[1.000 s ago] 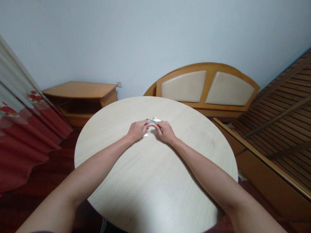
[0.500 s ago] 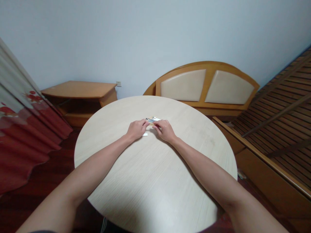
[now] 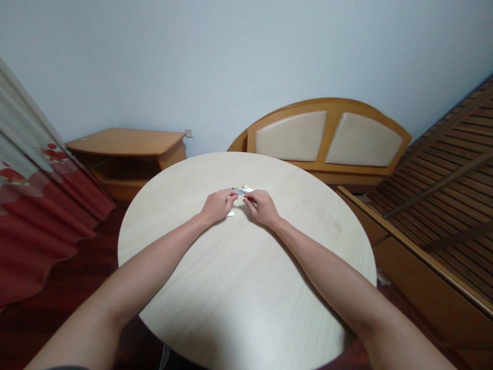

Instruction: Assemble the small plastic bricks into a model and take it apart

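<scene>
Touching a thin glossy card (image 3: 243, 190)

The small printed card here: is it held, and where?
It seems so: the left hand and right hand pinch the printed card near its lower edge, but it is too small to be sure.

We saw a pale cream tabletop (image 3: 192, 272) streaked with fine, faint wood grain. On it lay a little card (image 3: 242, 190) in silver, blue and gold, and beside it a white slip (image 3: 230, 214). The curtain (image 3: 34, 221) faded from pale grey-white into deep red, with red flowers scattered across it. The headboard (image 3: 327, 139) had honey-orange wood around cream panels. The bed slats (image 3: 442, 205) made brown stripes, the floor (image 3: 77, 277) was dark reddish brown, and the wall (image 3: 246, 61) was pale blue-grey.
</scene>
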Action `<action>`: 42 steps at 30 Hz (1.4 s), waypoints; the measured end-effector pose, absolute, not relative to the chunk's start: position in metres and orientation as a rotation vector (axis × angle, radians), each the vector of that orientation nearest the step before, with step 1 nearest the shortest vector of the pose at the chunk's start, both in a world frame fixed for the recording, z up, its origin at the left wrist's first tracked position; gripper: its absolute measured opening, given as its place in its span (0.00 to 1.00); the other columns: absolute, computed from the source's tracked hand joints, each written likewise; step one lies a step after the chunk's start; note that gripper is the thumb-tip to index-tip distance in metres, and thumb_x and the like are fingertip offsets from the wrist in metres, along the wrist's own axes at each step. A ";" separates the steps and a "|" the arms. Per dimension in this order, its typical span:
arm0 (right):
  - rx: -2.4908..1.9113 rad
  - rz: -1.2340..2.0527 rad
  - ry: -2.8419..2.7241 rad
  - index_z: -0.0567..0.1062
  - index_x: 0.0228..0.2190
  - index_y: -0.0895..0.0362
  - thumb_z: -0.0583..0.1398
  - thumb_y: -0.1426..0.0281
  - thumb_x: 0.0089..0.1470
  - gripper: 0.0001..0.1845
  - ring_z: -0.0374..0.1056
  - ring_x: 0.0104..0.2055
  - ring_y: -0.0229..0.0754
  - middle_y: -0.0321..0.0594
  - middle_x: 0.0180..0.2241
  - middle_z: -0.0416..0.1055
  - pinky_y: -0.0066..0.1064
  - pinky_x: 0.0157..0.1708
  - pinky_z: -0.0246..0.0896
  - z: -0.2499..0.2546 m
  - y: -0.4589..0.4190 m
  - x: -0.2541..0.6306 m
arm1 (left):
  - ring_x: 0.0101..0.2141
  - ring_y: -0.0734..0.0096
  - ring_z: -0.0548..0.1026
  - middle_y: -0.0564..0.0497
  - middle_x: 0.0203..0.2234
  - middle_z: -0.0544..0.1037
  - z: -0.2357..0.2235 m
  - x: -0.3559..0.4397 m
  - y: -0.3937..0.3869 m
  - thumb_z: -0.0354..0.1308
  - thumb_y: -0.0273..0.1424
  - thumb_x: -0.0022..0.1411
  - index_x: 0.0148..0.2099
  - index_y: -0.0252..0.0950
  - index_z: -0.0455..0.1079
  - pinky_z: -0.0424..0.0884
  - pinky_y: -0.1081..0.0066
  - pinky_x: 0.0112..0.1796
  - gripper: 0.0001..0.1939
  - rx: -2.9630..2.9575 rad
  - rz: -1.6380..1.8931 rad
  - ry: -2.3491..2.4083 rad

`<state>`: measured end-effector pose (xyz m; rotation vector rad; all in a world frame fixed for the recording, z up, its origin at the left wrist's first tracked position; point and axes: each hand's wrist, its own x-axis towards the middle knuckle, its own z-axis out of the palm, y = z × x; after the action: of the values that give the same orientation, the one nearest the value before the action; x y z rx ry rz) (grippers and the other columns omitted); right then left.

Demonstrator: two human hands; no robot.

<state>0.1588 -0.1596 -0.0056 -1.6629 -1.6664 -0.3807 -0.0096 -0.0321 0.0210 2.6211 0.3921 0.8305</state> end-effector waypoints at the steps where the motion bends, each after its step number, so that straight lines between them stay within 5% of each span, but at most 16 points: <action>1: -1.653 -0.384 -1.664 0.79 0.39 0.55 0.60 0.69 0.63 0.07 0.73 0.39 0.47 0.44 0.37 0.80 0.39 0.44 0.60 -0.006 -0.160 0.159 | 0.40 0.64 0.79 0.48 0.41 0.83 0.021 -0.010 -0.032 0.53 0.32 0.71 0.46 0.38 0.77 0.71 0.68 0.42 0.11 2.613 0.845 0.346; 15: -1.609 -0.412 -1.793 0.80 0.37 0.54 0.60 0.71 0.63 0.08 0.72 0.41 0.47 0.44 0.36 0.79 0.38 0.44 0.57 0.001 -0.162 0.154 | 0.35 0.66 0.77 0.50 0.37 0.83 0.024 -0.013 -0.022 0.62 0.29 0.63 0.41 0.38 0.78 0.70 0.69 0.40 0.05 2.610 0.646 0.262; 23: -1.682 -0.378 -1.691 0.80 0.43 0.56 0.59 0.70 0.62 0.11 0.72 0.41 0.48 0.45 0.38 0.80 0.40 0.46 0.59 -0.002 -0.162 0.155 | 0.45 0.61 0.77 0.47 0.47 0.81 0.026 -0.016 -0.012 0.64 0.33 0.63 0.48 0.37 0.76 0.70 0.67 0.45 0.12 2.697 0.617 0.547; 31: -1.736 -0.359 -1.657 0.80 0.42 0.56 0.59 0.72 0.60 0.11 0.72 0.41 0.48 0.45 0.38 0.80 0.41 0.45 0.61 -0.002 -0.162 0.156 | 0.45 0.55 0.78 0.45 0.45 0.82 0.024 -0.016 -0.004 0.61 0.42 0.64 0.45 0.38 0.79 0.71 0.65 0.40 0.14 2.693 0.458 0.974; 42: -1.835 -0.334 -1.558 0.81 0.41 0.57 0.58 0.71 0.62 0.11 0.72 0.43 0.50 0.46 0.40 0.80 0.41 0.47 0.59 -0.003 -0.161 0.161 | 0.51 0.55 0.74 0.43 0.51 0.78 0.013 -0.014 -0.002 0.57 0.39 0.68 0.51 0.37 0.78 0.72 0.61 0.50 0.16 2.742 0.555 0.681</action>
<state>0.1606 -0.1612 -0.0028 -1.8347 -1.5577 -0.3341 -0.0135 -0.0022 0.0126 2.7418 0.6808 0.5554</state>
